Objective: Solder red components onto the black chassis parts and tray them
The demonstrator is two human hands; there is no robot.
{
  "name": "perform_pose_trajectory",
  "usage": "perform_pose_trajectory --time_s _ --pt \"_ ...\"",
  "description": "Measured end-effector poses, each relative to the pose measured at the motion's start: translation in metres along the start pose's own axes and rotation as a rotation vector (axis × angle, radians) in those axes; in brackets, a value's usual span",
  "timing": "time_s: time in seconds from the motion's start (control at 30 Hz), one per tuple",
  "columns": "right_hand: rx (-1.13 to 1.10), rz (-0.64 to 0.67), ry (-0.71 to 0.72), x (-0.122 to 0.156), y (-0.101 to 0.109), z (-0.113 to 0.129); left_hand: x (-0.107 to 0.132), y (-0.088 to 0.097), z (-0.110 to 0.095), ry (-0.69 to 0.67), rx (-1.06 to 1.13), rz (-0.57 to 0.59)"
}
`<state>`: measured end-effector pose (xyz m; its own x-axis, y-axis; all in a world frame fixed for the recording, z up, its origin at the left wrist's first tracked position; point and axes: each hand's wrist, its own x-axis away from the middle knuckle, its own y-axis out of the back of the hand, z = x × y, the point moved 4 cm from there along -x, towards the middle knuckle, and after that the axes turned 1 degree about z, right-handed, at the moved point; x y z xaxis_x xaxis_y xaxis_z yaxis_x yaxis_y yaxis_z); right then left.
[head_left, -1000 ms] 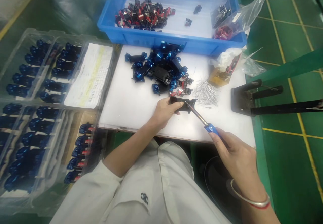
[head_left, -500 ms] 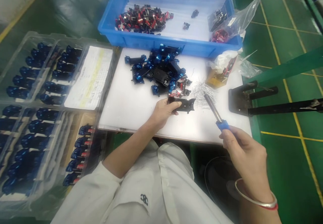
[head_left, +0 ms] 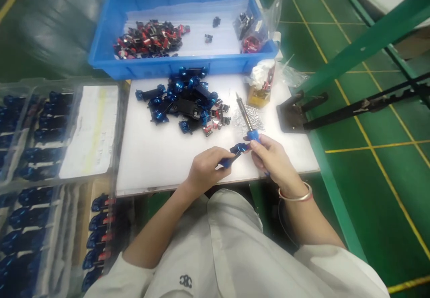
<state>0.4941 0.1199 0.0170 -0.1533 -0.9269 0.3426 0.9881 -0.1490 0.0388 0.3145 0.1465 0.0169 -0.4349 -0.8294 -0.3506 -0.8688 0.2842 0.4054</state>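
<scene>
Apparently a tool stage of assembly: one blue-and-black part (head_left: 236, 151) out on its own, apart from the heap (head_left: 181, 101) of similar parts. Part clenched in the left hand (head_left: 204, 168), low over the white surface (head_left: 157, 163) near its front edge, one blue end jutting toward the right hand (head_left: 272, 159). Right hand wrapped round a blue-handled tool (head_left: 244, 114), perhaps a screwdriver, its metal shaft angled up and away, tip clear of the part. Just beyond the tip, a scatter of silver pins (head_left: 250, 121); farther back, a blue tray (head_left: 168, 67) of red-and-black pieces (head_left: 148, 40); to the left, clear trays (head_left: 43, 132) of blue parts in rows. Next move, as far as can be judged: tip turned down onto the part, left hand's hold steady
</scene>
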Motion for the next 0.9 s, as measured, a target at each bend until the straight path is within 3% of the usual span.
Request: perform_pose_trajectory --time_s 0.13,0.27,0.37,0.47,0.6,0.67,0.77,0.9 --pt "-0.008 0.044 -0.039 0.000 -0.002 -0.003 0.009 -0.004 -0.007 -0.415 -0.222 0.079" --pt "-0.040 -0.004 -0.030 0.003 0.001 -0.004 0.011 -0.004 -0.007 -0.534 -0.318 0.040" --pt "-0.080 -0.064 0.002 0.005 0.002 -0.004 0.011 -0.002 -0.002 -0.517 -0.334 -0.032" --pt "-0.118 -0.138 0.031 0.006 0.002 -0.006 0.013 0.002 0.011 -0.303 -0.238 -0.033" --pt "-0.114 -0.199 0.039 0.008 0.000 -0.010 0.020 -0.003 0.033 0.264 0.255 0.075" --pt "-0.082 -0.201 0.041 0.008 -0.002 -0.013 0.023 -0.009 0.037 0.467 0.484 0.060" --pt "-0.032 -0.192 0.078 0.007 -0.005 -0.016 0.020 -0.013 0.036 0.602 0.656 -0.019" --pt "0.118 -0.213 0.146 0.002 -0.003 -0.016 0.016 -0.006 0.033 0.656 0.703 -0.106"
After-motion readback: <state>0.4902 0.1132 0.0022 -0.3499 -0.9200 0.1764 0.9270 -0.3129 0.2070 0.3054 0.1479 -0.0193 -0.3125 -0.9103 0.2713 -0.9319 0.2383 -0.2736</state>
